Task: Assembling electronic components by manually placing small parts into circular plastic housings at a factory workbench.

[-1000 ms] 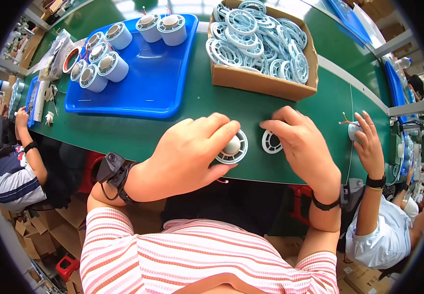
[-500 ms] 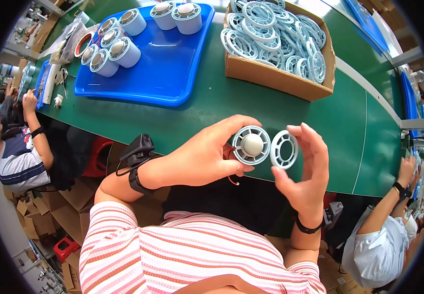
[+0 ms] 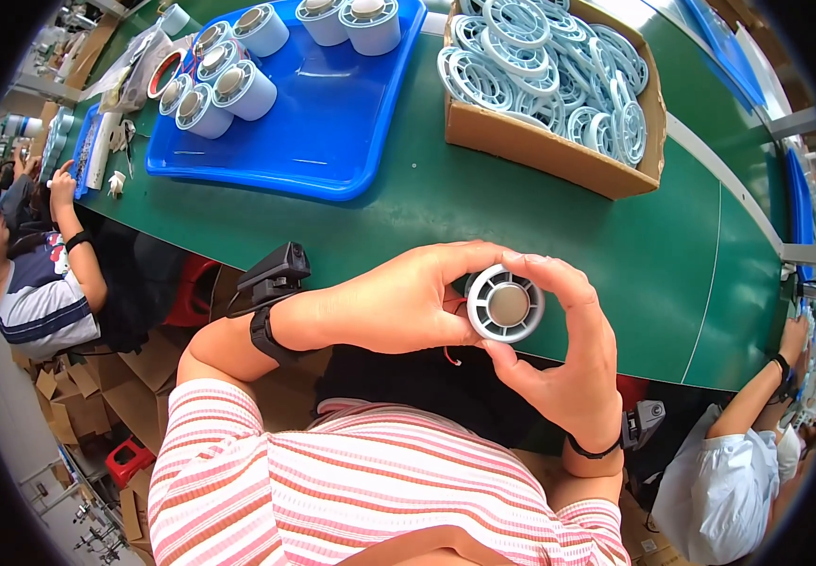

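Between my hands, just over the table's near edge, is a round white unit with a greyish domed centre (image 3: 509, 305); a short red wire hangs below it. My left hand (image 3: 394, 297) is closed around its left side. A pale spoked ring (image 3: 506, 335) lies over the unit's face, around the dome. My right hand (image 3: 573, 344) curves round from the right, fingers on the ring's top edge and thumb at its lower edge. Whether the ring is fully seated cannot be told.
A blue tray (image 3: 323, 141) at the back left holds several similar white units (image 3: 245, 91). A cardboard box (image 3: 559, 166) full of pale blue spoked rings (image 3: 512, 57) stands at the back right. A tape roll (image 3: 164, 74) lies left of the tray. People work at both sides.
My right hand has moved left, bringing the ring from beside the unit onto its face. My left hand has shifted slightly right and down with the unit.
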Demonstrator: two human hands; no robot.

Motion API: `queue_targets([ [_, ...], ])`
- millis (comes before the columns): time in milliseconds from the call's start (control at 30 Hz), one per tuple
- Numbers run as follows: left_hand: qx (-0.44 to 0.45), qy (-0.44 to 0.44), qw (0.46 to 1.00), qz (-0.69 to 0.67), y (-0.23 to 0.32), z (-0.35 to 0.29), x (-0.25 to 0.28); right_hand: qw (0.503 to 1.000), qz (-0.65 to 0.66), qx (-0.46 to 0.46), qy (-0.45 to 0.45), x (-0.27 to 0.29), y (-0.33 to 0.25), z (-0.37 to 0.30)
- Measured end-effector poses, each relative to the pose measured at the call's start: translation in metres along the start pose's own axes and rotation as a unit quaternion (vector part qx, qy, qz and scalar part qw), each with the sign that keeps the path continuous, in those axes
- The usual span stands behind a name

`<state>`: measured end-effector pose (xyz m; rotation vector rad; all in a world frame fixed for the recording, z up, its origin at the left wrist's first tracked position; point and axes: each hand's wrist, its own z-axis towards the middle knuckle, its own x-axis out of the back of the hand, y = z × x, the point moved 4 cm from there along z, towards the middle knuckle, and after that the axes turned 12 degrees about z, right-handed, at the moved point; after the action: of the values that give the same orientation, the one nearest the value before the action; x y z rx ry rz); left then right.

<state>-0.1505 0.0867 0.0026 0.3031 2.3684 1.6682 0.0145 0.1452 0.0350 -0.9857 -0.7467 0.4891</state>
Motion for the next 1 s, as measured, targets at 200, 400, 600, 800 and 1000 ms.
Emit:
queue_targets([
  [200, 0.04, -0.062, 0.992, -0.1, 0.004, -0.003, 0.011, 1.0, 0.004, -0.009, -0.016, 0.003, 0.001, 0.002],
  [400, 0.091, -0.079, 0.979, -0.166, -0.004, 0.001, 0.015, 1.0, 0.0, 0.013, -0.007, 0.0, 0.004, 0.0],
  [600, 0.06, -0.025, 0.995, -0.075, 0.011, -0.01, 0.006, 0.99, -0.137, 0.041, 0.0, -0.008, -0.003, -0.006],
  [800, -0.186, 0.275, 0.749, 0.573, 0.066, -0.023, 0.065, 0.953, -0.291, -0.016, 0.079, 0.045, -0.002, -0.008],
  [1000, -0.163, 0.386, 0.43, 0.8, 0.073, 0.011, 0.179, 0.863, -0.466, -0.008, 0.194, 0.106, -0.009, 0.022],
])
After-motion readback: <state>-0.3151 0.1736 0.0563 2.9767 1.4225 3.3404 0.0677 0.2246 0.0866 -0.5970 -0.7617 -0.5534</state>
